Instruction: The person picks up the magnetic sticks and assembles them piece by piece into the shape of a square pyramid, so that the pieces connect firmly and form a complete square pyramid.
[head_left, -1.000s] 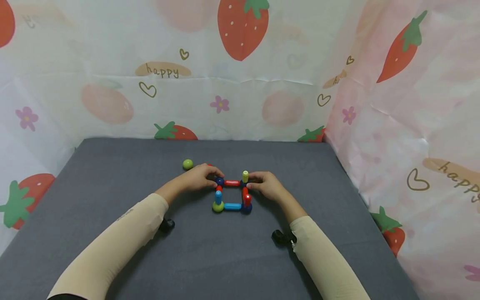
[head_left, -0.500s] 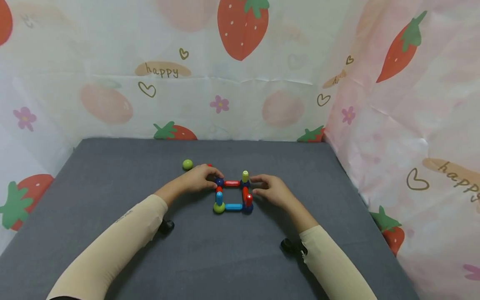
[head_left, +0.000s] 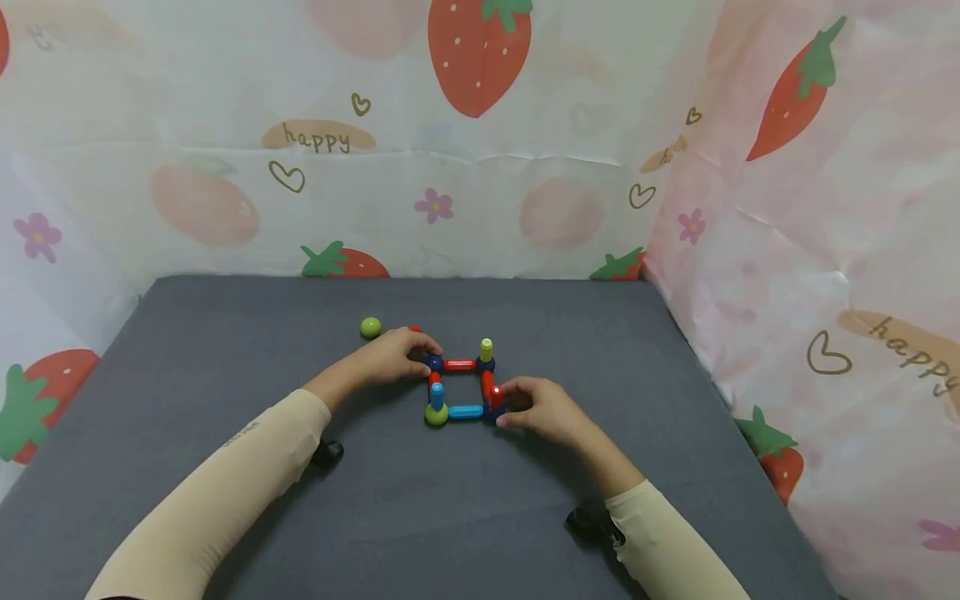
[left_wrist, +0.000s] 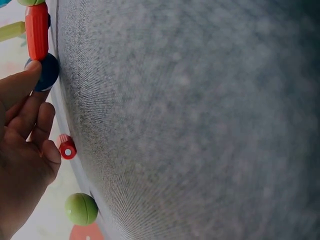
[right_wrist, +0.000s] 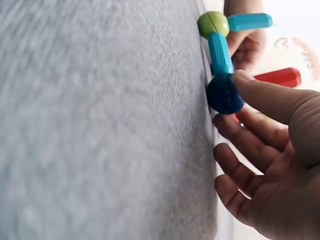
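Note:
A square frame of rods and balls lies on the table. Its far side is a red rod (head_left: 460, 365), its near side a blue rod (head_left: 466, 412). My left hand (head_left: 390, 354) pinches the dark blue ball (left_wrist: 49, 74) at the far left corner. With thumb and fingers, my right hand (head_left: 543, 408) holds the dark blue ball (right_wrist: 224, 95) at the near right corner. A red rod (head_left: 497, 397) stands up from that ball. A blue rod (head_left: 437, 395) rises from the green ball (head_left: 437, 415) at near left, and a yellow-green rod (head_left: 487, 349) from the far right ball.
Behind my left hand, a loose green ball (head_left: 371, 327) and a red rod (left_wrist: 67, 148) lie on the grey tablecloth (head_left: 450, 517). A strawberry-print curtain (head_left: 337, 200) hangs along the back and sides. Black wrist cameras (head_left: 327, 454) sit low beside both sleeves.
My right hand has left the far right corner and come nearer, and now holds the near right ball. My left hand keeps its pinch on the far left ball.

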